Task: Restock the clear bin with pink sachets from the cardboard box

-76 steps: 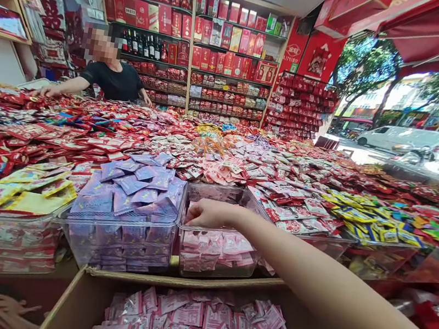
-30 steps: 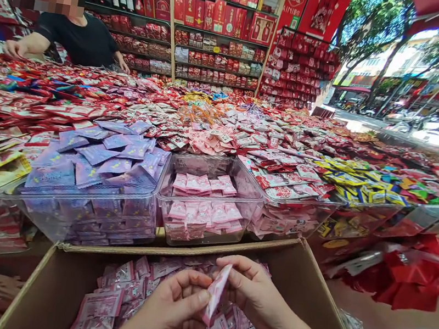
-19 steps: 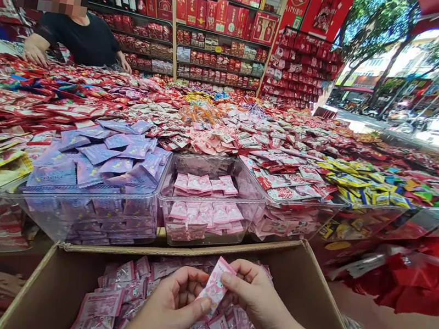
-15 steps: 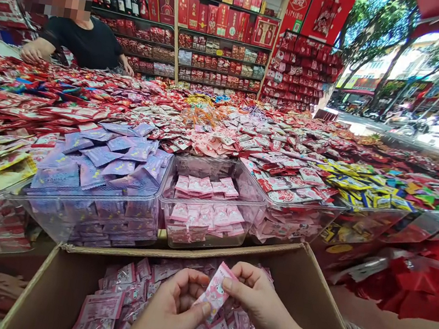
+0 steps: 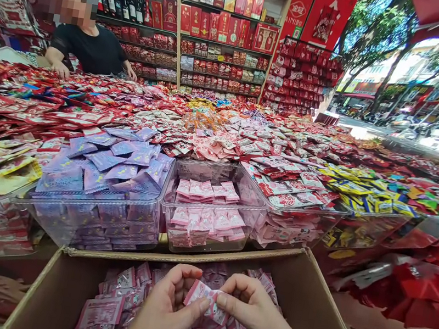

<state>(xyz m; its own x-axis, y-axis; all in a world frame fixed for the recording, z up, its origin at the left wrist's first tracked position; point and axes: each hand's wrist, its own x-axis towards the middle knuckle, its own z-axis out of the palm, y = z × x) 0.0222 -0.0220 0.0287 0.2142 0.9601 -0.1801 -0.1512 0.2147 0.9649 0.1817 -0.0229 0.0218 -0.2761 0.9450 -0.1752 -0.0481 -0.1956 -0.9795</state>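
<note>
Between my two hands is one small pink and white candy packet (image 5: pixel 204 299), held above an open cardboard box (image 5: pixel 184 255). My left hand (image 5: pixel 171 310) pinches its left part with the thumb on top. My right hand (image 5: pixel 249 308) grips the other end between thumb and fingers. Below, many loose pink packets (image 5: pixel 99 315) fill the bottom of the box. Just behind the box stands a clear plastic bin (image 5: pixel 208 247), where similar pink packets (image 5: pixel 202 189) lie stacked in rows.
Left of that bin, another clear bin holds purple packets (image 5: pixel 107 163). To the right are red and white packets (image 5: pixel 291 184) and yellow and blue ones (image 5: pixel 365 190). A person (image 5: pixel 90 49) in a black top stands behind the heaped display. Red plastic bags (image 5: pixel 420 291) hang at right.
The packet has turned from nearly upright to lying more sideways between my hands. The person behind the display has shifted slightly right in view.
</note>
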